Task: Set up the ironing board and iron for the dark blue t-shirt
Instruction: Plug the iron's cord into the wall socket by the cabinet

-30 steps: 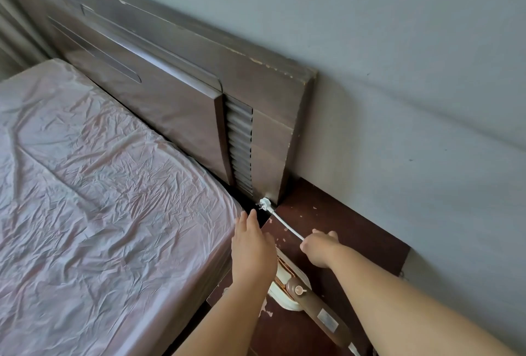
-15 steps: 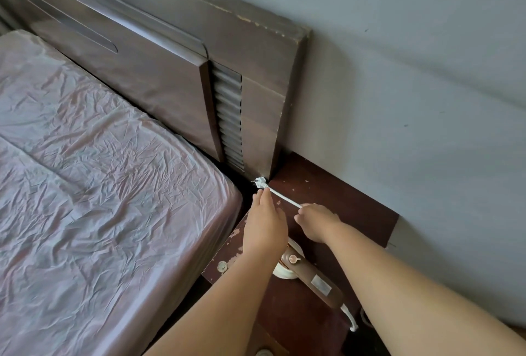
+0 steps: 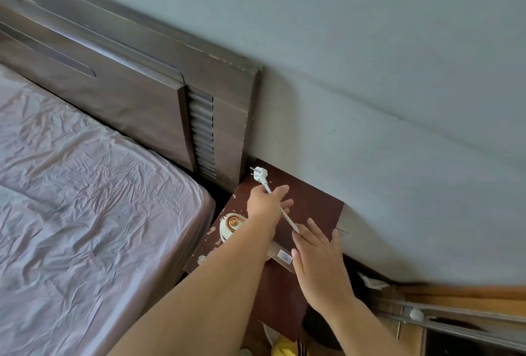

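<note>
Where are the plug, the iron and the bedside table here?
plug (image 3: 258,172): head view, on its white body.
iron (image 3: 230,227): head view, on its cream rounded end.
bedside table (image 3: 313,203): head view, on its bare top.

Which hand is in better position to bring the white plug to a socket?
The left hand, probably. It already grips the thin white cord just below the white plug. The right hand lies open with straight fingers near the cord's lower part. No socket is visible.
</note>
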